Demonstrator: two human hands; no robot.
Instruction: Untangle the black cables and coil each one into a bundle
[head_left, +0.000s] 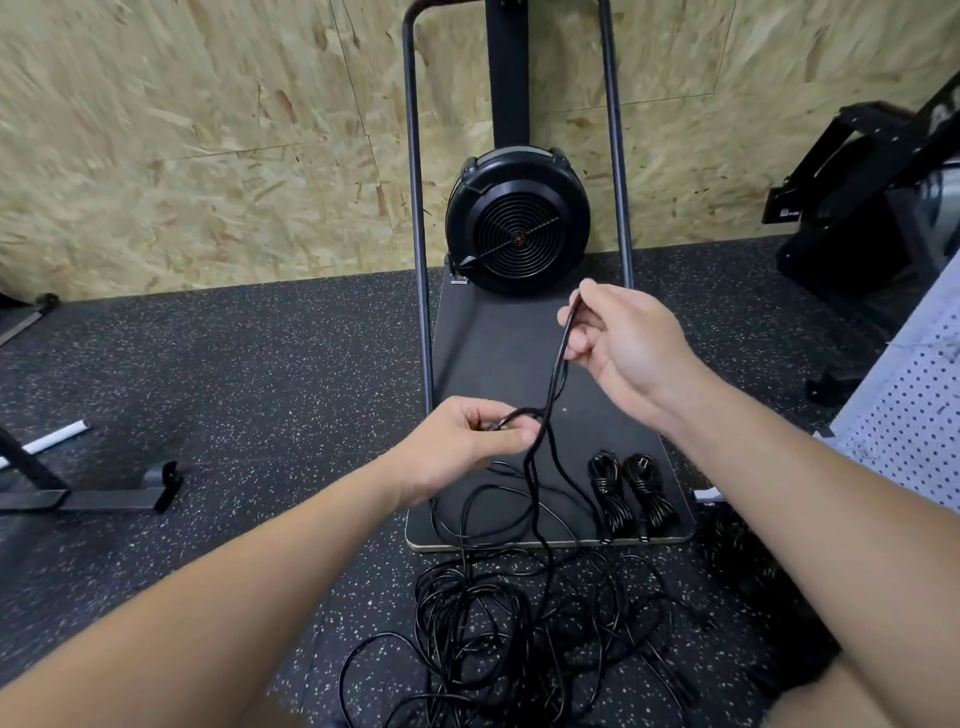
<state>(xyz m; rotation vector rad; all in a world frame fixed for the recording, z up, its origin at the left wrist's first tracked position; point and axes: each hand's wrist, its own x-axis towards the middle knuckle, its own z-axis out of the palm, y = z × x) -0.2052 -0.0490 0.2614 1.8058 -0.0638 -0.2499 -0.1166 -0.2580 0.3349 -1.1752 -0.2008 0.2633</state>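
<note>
A tangle of black cables (498, 623) lies on the speckled floor in front of me. One black cable (558, 374) rises from it, doubled into a loop. My right hand (623, 343) pinches the top of that loop between thumb and fingers. Lower and to the left, my left hand (467, 441) grips the cable's end near its plug. Two coiled cable bundles (631, 493) lie side by side on the black platform (509, 353), just right of the hanging strands.
The platform belongs to a machine with a round black fan housing (517, 223) and a tall metal frame (418, 208) against an OSB wall. A black stand foot (104, 496) lies left. More black equipment (872, 218) and a perforated white panel (909, 405) stand right.
</note>
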